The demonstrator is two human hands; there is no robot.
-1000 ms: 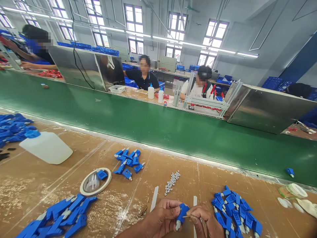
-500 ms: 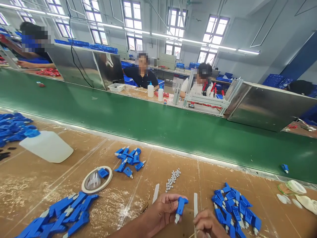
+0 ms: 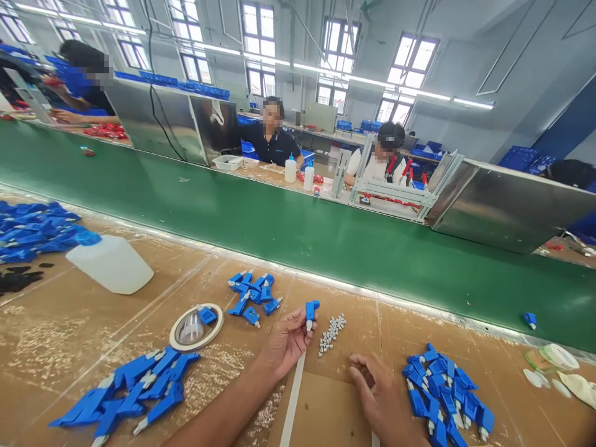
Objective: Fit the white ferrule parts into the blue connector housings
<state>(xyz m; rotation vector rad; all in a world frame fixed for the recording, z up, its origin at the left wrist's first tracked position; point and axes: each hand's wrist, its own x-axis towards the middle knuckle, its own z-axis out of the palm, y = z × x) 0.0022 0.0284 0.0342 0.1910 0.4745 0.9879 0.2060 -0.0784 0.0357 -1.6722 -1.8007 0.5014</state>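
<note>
Between the thumb and fingers of my left hand [image 3: 289, 340] is a small blue plastic part [image 3: 311, 314] with a pale tip pointing down. Just right of it a cluster of small grey cylindrical pieces [image 3: 331, 335] lies on the brown table. My right hand [image 3: 379, 391] hovers low over the table, its fingers loosely bent and apart, with nothing visible in it. Right of that hand is a pile of similar blue parts [image 3: 442, 388]. Another small group of blue parts [image 3: 249, 290] lies behind my left hand.
Longer blue pieces [image 3: 135, 388] are heaped at front left. A tape roll [image 3: 220, 316] lies beyond them, near a translucent bottle [image 3: 114, 266]. A green conveyor belt [image 3: 279, 217] crosses behind the table, carrying one blue part [image 3: 529, 320]. Several people sit across it.
My left hand has moved forward and left with the blue part, up beside the grey pieces. My right hand has risen forward from the near edge, its fingers loosening.
</note>
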